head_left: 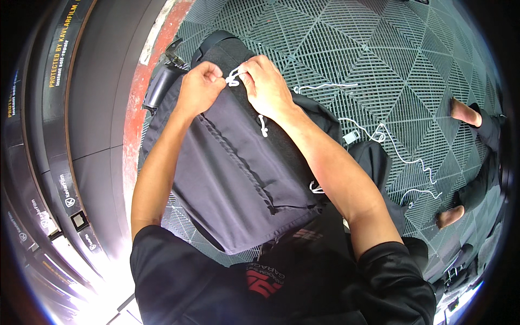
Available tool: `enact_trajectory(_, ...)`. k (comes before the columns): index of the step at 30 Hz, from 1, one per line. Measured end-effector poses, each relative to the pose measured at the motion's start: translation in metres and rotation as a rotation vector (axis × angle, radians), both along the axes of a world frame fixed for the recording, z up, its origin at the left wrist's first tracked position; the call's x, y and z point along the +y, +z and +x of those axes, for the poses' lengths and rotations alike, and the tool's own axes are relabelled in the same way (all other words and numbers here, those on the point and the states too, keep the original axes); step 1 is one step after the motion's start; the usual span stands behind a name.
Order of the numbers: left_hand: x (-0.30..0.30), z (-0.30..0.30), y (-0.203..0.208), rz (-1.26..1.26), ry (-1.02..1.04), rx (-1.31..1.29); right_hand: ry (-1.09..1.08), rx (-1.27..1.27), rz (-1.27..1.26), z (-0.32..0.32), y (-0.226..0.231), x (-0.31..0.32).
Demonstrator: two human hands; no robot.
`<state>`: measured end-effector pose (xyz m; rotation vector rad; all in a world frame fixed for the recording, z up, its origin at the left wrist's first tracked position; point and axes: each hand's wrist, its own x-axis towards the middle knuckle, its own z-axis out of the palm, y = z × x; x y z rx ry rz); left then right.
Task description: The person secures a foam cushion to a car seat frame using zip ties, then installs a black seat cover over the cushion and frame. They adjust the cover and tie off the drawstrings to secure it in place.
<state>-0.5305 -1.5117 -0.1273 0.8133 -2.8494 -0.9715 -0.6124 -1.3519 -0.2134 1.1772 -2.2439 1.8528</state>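
Note:
A white cord (pixel 233 81) is looped and bunched between my hands, over the far end of a large dark padded piece. My left hand (pixel 200 89) pinches the cord from the left, fingertips together. From the right, my right hand (pixel 268 86) grips it between thumb and fingers. Below them lies a dark grey fabric cover (pixel 208 168) with a long ruffled seam, beside a black textured panel (pixel 254 105). A short knotted white cord (pixel 263 125) hangs on that panel, and another white loop (pixel 316 187) shows beside my right forearm.
Green-grey slatted floor tiles (pixel 325 32) surround the piece. Loose white cords (pixel 403 157) and a small pale tag (pixel 351 136) lie to the right. Another person's bare foot (pixel 466 112) is at far right. Dark long boxes (pixel 59 81) stand left, beyond a red-painted edge (pixel 138 103).

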Motion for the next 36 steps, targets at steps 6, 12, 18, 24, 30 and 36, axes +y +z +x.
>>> enact_trajectory(6,-0.003,-0.009,0.01,0.256,-0.06,-0.23,0.023,0.014,-0.026,-0.003,-0.001,0.002)
enact_trajectory(12,-0.017,0.0,0.004,0.425,0.009,-0.058,0.031,0.004,0.003,-0.001,0.003,0.002)
enact_trajectory(18,-0.006,0.018,-0.009,0.711,0.171,0.101,0.096,-0.039,0.107,-0.002,0.016,0.003)
enact_trajectory(24,0.002,0.019,-0.004,0.616,0.192,0.199,0.233,-0.046,0.28,-0.006,0.036,-0.013)
enact_trajectory(30,0.006,0.022,-0.009,0.27,0.111,0.302,0.297,-0.366,0.149,-0.008,0.036,-0.017)
enact_trajectory(36,0.01,0.031,-0.021,0.481,0.091,0.605,0.586,-0.11,0.366,-0.044,0.024,-0.033)
